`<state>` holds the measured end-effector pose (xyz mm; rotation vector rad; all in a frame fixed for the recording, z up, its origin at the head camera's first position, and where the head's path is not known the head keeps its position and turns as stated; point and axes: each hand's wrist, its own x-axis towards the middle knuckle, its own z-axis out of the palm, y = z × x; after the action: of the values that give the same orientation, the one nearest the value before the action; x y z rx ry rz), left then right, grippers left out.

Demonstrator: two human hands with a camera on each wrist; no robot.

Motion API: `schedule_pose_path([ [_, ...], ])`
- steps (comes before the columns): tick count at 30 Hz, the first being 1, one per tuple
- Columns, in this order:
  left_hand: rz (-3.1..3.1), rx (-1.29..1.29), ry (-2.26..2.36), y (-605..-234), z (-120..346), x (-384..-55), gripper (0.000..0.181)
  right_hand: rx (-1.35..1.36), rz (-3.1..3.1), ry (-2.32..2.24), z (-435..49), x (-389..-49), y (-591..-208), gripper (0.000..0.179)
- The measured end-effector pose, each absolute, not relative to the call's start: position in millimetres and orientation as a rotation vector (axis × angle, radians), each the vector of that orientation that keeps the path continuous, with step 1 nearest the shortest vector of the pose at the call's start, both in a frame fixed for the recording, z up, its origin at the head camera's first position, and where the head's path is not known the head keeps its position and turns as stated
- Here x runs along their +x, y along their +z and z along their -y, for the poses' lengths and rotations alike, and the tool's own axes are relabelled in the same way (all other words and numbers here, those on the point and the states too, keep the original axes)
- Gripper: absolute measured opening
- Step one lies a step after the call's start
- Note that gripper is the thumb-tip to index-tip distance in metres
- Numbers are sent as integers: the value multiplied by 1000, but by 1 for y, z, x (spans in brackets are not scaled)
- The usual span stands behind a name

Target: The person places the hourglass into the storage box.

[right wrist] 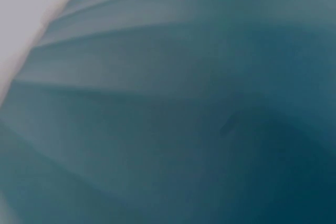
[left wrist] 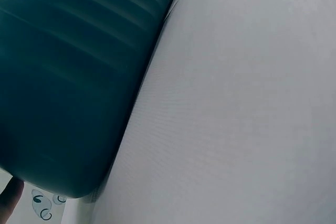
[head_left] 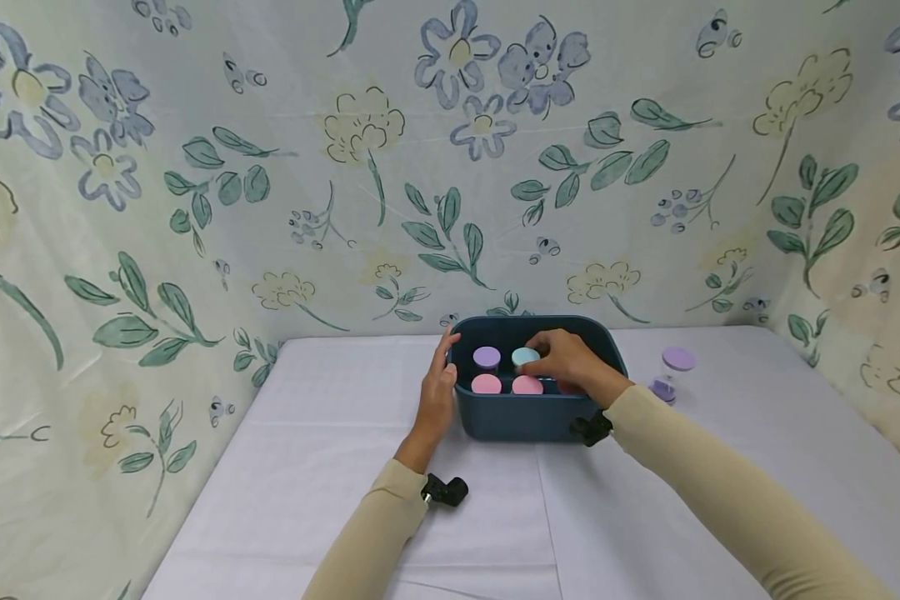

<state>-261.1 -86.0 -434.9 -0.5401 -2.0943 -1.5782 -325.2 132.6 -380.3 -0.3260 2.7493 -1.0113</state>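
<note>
A dark blue ribbed bin (head_left: 525, 419) stands on the table. Inside it are several small round-lidded containers: one with a purple lid (head_left: 487, 357), one with a light blue lid (head_left: 523, 357), and pink lids (head_left: 486, 384) in the front row. My right hand (head_left: 566, 360) reaches in over the bin's right part and pinches the light blue lid between thumb and fingers. At the bin's left end, my left hand (head_left: 435, 396) rests against the wall, its fingertips right at the rim. A finger (left wrist: 10, 198) of it shows beside the bin in the left wrist view.
Right of the bin, on the white tablecloth (head_left: 345, 483), stands a small clear container with a purple lid (head_left: 678, 359) and a purple lower part (head_left: 663, 389). A floral cloth (head_left: 390, 167) hangs behind the table and along its sides.
</note>
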Motion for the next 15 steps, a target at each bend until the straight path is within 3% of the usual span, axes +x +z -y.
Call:
schedule_pose_path([
  [15, 2078, -584, -1554, -452, 90, -274, 53, -367, -2737, -1061, -135, -322, -378, 58],
])
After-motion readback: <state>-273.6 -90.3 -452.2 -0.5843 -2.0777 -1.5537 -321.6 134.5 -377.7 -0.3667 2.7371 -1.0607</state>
